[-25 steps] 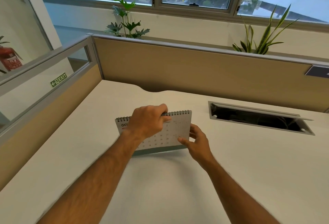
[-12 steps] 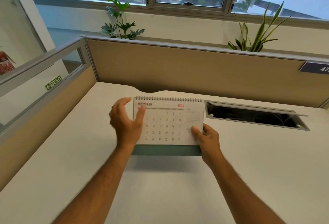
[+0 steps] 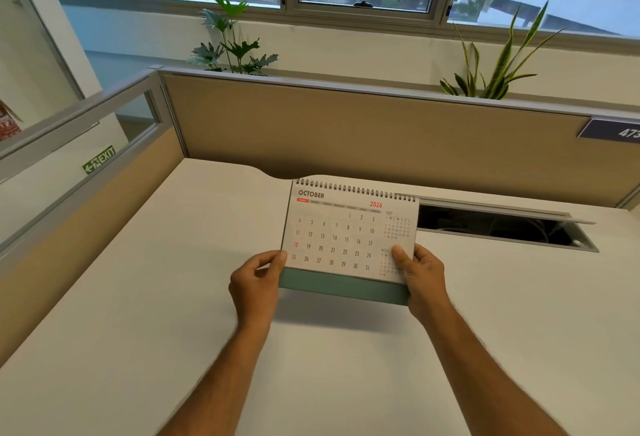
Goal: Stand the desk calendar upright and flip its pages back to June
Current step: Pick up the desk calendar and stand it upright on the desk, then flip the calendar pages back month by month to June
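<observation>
A spiral-bound desk calendar with a green base is held up off the white desk, its front page facing me and showing OCTOBER 2026. My left hand grips its lower left corner, thumb at the page edge. Its lower right corner is held by my right hand, whose thumb lies over the small NOV panel. The calendar tilts slightly, right side lower. Its shadow falls on the desk below it.
An open cable tray slot is sunk into the desk just right of the calendar. Tan partition panels close the back and left sides. Two plants stand behind the back panel below the windows.
The calendar has been lifted and turned to face me, and now sits further right. My left hand went from its top edge to its lower left corner; my right hand stayed on the lower right.
</observation>
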Demonstrator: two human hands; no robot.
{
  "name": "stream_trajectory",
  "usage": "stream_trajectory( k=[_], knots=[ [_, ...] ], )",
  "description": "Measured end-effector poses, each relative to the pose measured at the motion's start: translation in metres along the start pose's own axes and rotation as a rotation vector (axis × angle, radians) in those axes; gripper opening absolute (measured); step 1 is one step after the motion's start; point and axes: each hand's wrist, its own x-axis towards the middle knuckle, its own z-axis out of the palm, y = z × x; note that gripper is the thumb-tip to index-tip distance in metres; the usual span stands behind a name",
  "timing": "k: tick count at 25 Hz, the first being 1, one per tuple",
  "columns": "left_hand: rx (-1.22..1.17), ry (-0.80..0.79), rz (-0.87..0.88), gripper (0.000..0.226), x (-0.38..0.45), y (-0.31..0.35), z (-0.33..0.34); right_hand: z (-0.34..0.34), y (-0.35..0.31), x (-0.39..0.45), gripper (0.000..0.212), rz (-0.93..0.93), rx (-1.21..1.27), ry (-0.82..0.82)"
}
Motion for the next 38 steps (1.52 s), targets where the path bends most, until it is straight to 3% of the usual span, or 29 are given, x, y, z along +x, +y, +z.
stream_trajectory(
  k=[5, 9, 12, 15, 19, 27, 33, 38],
  knots=[
    [-0.017, 0.03, 0.029, 0.016, -0.001, 0.002, 0.005, -0.002, 0.001, 0.001, 0.013, -0.02, 0.008, 0.003],
    [-0.068, 0.06, -0.051, 0.011, 0.001, 0.002, 0.007, -0.003, 0.001, 0.0, 0.012, -0.038, 0.012, 0.001],
    [-0.073, -0.018, -0.168, 0.009, 0.005, 0.002, 0.008, -0.005, 0.0, 0.0, 0.012, -0.059, -0.011, -0.01],
    [0.014, -0.113, -0.227, 0.027, 0.01, 0.003, 0.009, -0.007, -0.002, 0.0, 0.012, -0.082, -0.064, -0.022],
    [0.168, -0.209, -0.148, 0.044, 0.013, 0.003, 0.008, -0.004, -0.004, -0.001, 0.012, -0.122, -0.131, -0.047],
    [0.229, -0.243, 0.007, 0.033, 0.017, 0.003, 0.008, 0.0, -0.007, 0.001, 0.017, -0.185, -0.22, -0.075],
    [0.203, -0.251, -0.012, 0.021, 0.015, 0.0, 0.01, 0.005, -0.004, 0.004, 0.034, -0.214, -0.265, -0.116],
    [-0.123, -0.289, -0.098, 0.004, 0.013, 0.0, 0.01, 0.009, 0.004, 0.01, 0.039, -0.184, -0.255, -0.16]
  ],
)
